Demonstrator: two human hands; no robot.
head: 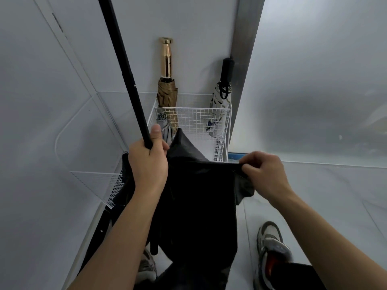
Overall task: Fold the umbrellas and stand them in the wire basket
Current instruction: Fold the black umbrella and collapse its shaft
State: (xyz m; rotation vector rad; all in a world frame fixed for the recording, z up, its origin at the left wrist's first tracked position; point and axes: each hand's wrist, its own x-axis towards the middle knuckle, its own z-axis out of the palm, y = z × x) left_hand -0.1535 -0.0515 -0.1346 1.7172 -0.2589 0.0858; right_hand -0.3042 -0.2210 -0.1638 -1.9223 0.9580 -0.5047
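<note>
Left hand point(149, 162): we record it closed in a full fist around the black shaft point(123, 65) of the black umbrella point(199, 201). The thumb lies up along the shaft. The shaft runs from this hand up and to the left, out of the top of the view.

Right hand point(263, 174): we find its thumb and fingers curled, pinching the edge of the umbrella's black canopy. That edge is drawn taut and level between the two hands. The rest of the cloth hangs loose below them, down in front of the person's legs.

Position of the black umbrella: held in the air, just in front of the white wire basket point(192, 120). A peak of the cloth overlaps the basket's front wall in our view. We cannot tell whether it touches the wire.

Contents of the basket, three folded umbrellas:
- a tan umbrella point(167, 95) with a gold handle point(166, 59), upright at the back left;
- a white patterned umbrella point(219, 105) with a black handle point(227, 68), leaning in the back right corner;
- a grey umbrella point(165, 130), low at the front left and partly hidden by the left thumb.

Surroundings: the basket stands on a pale floor point(314, 206) against a white wall point(199, 28). A grey-and-white sneaker point(272, 241) shows at the lower right. A second sneaker point(147, 266) shows under the left forearm.
</note>
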